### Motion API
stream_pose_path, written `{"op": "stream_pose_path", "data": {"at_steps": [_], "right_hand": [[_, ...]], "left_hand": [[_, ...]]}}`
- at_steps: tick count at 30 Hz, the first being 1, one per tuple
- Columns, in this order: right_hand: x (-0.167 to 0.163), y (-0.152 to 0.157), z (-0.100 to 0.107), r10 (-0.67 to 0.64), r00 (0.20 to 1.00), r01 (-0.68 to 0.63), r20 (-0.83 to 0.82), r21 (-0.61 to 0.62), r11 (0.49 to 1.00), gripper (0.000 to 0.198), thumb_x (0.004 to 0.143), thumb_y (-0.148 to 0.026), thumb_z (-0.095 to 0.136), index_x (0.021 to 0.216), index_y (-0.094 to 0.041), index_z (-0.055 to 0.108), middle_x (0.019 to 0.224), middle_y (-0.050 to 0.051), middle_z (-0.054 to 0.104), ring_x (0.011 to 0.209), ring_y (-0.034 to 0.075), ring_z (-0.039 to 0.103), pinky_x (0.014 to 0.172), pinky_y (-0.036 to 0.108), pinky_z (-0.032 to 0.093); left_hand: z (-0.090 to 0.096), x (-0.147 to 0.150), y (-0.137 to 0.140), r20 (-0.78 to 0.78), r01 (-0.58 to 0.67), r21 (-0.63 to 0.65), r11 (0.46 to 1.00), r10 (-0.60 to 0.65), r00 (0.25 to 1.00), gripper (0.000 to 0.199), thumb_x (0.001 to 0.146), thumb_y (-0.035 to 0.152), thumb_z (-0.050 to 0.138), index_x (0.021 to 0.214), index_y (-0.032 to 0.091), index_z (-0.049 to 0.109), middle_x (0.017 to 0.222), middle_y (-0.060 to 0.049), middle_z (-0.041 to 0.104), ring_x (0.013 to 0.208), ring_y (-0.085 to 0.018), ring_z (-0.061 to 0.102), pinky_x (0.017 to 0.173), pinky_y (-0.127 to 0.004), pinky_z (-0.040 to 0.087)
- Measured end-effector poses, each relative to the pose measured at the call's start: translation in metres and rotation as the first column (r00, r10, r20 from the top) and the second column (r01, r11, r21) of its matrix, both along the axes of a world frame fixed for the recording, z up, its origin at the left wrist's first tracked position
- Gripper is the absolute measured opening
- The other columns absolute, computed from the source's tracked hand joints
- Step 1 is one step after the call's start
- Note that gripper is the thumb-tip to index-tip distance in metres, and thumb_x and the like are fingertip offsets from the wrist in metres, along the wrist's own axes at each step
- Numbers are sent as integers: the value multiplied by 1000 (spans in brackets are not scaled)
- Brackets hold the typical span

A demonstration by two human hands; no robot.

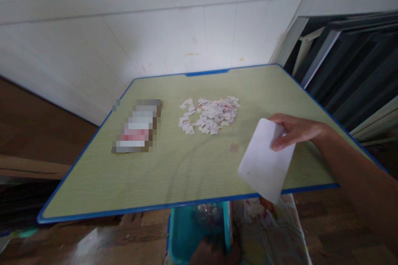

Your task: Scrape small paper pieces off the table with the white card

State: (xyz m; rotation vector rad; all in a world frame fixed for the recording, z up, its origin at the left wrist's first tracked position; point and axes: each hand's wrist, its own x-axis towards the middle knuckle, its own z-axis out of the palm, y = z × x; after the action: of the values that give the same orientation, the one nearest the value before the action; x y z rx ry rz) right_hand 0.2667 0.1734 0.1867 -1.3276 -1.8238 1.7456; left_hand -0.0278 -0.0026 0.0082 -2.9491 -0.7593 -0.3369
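Right hand (pixel 295 130) is out over the tabletop (pixel 174 169), fingers and thumb pinched on the top edge of a blank white card (pixel 264 161). The card hangs tilted, lower corner dipping past the tabletop's near blue edge, clear of the surface as far as I can tell. Held by one edge like that, its long free side is left open, a scraper-style grip by the look of it.

Beyond and to the left of the card, well apart from it, sits a heap of small paper scraps (pixel 209 115), white with bits of red, bunched together mid-tabletop. Further left of the heap lies a blurred-out flat packet (pixel 138 126).

Left hand is out of view.
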Motion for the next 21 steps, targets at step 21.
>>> {"op": "stream_pose_path", "data": {"at_steps": [21], "right_hand": [[3,17,-16,-581,786,603,-211,54,796,28,55,-27,68,81,-16,63,83,4,65,63,14,58,57,25,46]], "left_hand": [[10,1,1,-38,-23,-52,998,21,999,31,63,14,53,93,20,57,45,5,50,34,-12,42,33,-20,37]]}}
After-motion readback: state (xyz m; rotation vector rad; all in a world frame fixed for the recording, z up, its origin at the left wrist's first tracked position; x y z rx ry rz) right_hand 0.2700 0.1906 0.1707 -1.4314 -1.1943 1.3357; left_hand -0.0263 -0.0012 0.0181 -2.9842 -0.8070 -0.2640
